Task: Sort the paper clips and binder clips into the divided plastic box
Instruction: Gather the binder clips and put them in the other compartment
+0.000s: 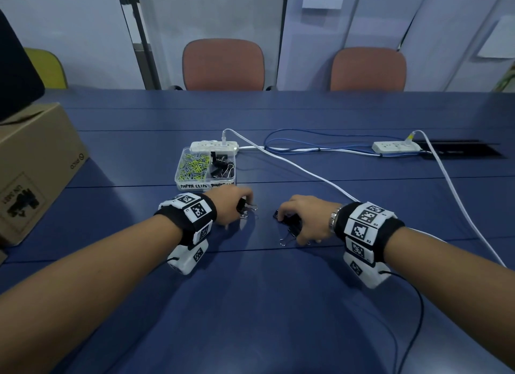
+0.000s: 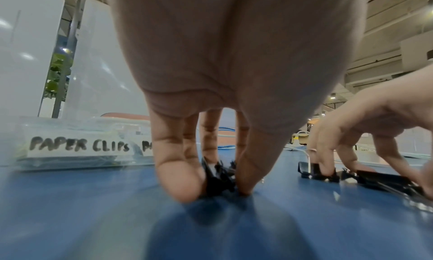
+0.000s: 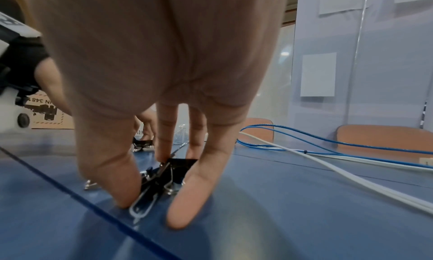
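Head view: left hand (image 1: 231, 206) pinches small binder clips (image 1: 245, 209) just before the divided box (image 1: 178, 176); right hand (image 1: 306, 220), farther right, apparently grips another binder-clip cluster (image 1: 289, 223).

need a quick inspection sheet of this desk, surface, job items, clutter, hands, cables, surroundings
surface: blue table, seams across it
job's things: divided plastic box, paper clips in its left half, binder clips in its right half; loose binder clips on the table under both hands
clutter: cardboard box at left
hands: left hand pinches a small binder clip; right hand grips a larger binder clip
cables: two power strips, white cable, blue cable
surroundings: two chairs, glass partition behind
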Available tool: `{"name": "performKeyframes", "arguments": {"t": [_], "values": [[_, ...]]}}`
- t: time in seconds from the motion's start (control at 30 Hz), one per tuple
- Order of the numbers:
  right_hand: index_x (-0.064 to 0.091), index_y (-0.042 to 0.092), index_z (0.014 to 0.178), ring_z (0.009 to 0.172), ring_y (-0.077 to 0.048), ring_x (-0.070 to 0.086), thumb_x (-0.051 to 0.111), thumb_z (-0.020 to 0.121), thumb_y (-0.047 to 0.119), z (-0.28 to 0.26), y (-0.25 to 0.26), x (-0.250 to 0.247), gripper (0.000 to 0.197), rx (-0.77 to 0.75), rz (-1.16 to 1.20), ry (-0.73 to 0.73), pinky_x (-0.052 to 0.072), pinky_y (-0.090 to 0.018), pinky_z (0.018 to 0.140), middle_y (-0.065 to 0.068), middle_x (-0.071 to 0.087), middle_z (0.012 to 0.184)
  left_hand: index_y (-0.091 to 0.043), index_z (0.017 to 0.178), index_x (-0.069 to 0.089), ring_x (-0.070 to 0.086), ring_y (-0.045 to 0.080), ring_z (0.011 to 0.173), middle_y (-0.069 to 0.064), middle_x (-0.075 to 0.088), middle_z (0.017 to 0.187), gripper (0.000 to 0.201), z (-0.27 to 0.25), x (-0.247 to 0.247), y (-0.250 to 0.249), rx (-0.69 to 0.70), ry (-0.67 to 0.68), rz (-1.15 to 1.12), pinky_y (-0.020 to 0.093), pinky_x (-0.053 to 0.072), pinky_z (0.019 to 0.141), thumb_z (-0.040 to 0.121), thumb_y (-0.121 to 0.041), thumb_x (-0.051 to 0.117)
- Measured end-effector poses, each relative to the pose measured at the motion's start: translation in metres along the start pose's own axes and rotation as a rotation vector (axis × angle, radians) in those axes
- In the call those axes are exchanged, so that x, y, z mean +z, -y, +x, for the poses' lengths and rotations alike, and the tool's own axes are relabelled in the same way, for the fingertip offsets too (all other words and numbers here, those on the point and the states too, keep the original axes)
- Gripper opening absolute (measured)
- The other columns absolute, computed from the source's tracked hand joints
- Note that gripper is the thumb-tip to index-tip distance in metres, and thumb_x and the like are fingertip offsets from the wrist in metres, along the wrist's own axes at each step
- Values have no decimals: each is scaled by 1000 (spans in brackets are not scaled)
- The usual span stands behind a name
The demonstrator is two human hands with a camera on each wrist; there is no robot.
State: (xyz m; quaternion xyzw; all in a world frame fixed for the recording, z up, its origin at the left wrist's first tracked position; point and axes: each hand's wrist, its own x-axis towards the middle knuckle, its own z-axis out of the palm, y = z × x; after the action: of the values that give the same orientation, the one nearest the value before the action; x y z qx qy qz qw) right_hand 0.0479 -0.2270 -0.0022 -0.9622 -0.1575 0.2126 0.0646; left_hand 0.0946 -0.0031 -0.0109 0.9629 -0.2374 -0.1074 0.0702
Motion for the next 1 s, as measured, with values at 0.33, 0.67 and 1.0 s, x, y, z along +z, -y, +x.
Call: {"name": "performKeyframes", "arguments": {"t": [0.33,0.67,1.0], "values": [[46,29,111,65,-25,60,78,65,15,8,19,-5,58,21,-22,42,51,-23,34,3,40,111,-19,114,50,47,22,85,-2,50,96,36,3,0,-4,16,-2,36,29,38,72,84,-22,69],[54,22,88,57,-15,45,62,84,20,18,29,2,10,-8,-124,-10,41,-28,40,0,38,99,-18,116,49,45,22,85,-1,47,96,35,2,2,-2,27,-14,32,28,35,73,86,-25,68],[50,19,95,89,-29,55,53,84,13,26,22,7,14,-61,-50,-55,49,-38,76,-4,53,100,-23,108,50,51,24,81,0,56,91,36,5,6,7,88,-41,13,30,36,68,80,-26,72]]}}
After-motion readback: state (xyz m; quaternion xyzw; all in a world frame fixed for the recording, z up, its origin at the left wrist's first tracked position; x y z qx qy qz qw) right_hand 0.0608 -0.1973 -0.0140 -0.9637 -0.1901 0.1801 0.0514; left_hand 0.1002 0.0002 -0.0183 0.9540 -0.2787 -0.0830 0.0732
